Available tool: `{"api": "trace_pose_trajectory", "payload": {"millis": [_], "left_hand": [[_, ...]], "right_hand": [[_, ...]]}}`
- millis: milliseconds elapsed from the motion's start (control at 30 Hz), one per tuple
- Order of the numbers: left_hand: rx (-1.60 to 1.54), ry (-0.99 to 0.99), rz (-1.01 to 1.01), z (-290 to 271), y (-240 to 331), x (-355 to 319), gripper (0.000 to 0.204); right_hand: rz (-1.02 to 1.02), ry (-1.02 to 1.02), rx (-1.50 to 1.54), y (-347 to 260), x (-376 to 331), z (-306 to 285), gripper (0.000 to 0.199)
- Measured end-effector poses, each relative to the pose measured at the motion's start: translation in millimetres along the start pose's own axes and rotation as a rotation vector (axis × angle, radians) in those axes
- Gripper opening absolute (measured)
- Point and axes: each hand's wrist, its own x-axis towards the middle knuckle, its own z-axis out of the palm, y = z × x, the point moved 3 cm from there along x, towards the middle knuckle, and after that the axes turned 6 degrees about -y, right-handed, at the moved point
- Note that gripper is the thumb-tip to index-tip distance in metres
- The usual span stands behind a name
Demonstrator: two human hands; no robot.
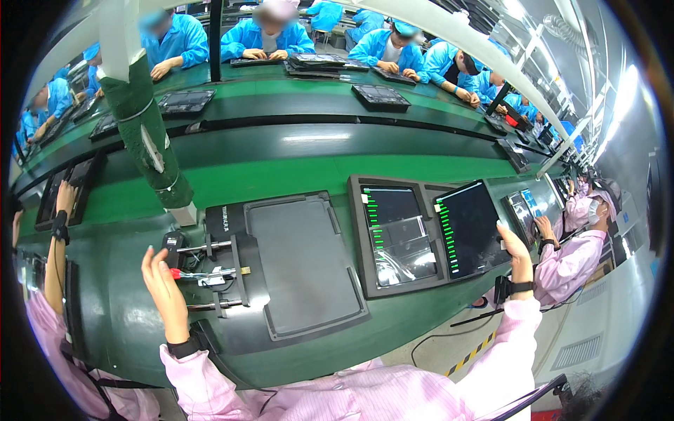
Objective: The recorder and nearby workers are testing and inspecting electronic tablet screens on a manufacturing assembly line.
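My right hand [517, 254] grips the right edge of a tablet [472, 230] with a dark screen and a column of green marks. The tablet is tilted over the right side of a grey foam tray [358, 242]. In the tray's left side lies a second tablet [390, 203] with similar green marks, its lower part under clear film [402, 248]. My left hand [165, 293] is open and holds nothing, its fingers stretched out beside a test fixture. That fixture has a flat grey plate [302, 259], metal rods [210, 247] and a red-ended connector [184, 274].
A green-wrapped post [151, 133] rises behind the fixture. A small black device [173, 242] sits at the fixture's left. Co-workers in pink [572, 256] work on both sides. Across the green belt [281, 168], people in blue [267, 41] handle flat dark units [380, 97].
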Motion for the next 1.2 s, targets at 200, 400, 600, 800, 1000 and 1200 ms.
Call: {"api": "trace_pose_trajectory", "payload": {"millis": [200,400,600,800,1000,1200], "left_hand": [[0.042,-0.271,0.392,-24,96,-26,0.033],[-0.198,-0.794,0.701,35,190,-83,0.037],[-0.291,-0.683,0.739,35,191,-105,0.023],[-0.353,-0.585,0.784,25,184,-108,0.01],[-0.306,-0.491,0.478,57,176,-109,0.022],[-0.564,-0.862,0.314,103,172,-129,0.019]], "right_hand": [[-0.209,0.066,0.595,-39,-79,49,0.048],[-0.264,-0.027,1.121,-32,-95,199,0.083],[-0.309,-0.082,1.147,-60,-123,283,0.084],[-0.366,-0.066,1.123,-71,-132,302,0.072],[-0.121,-0.089,1.221,-62,-140,320,0.084],[-0.088,-0.285,1.278,-54,-134,344,0.094]]}}
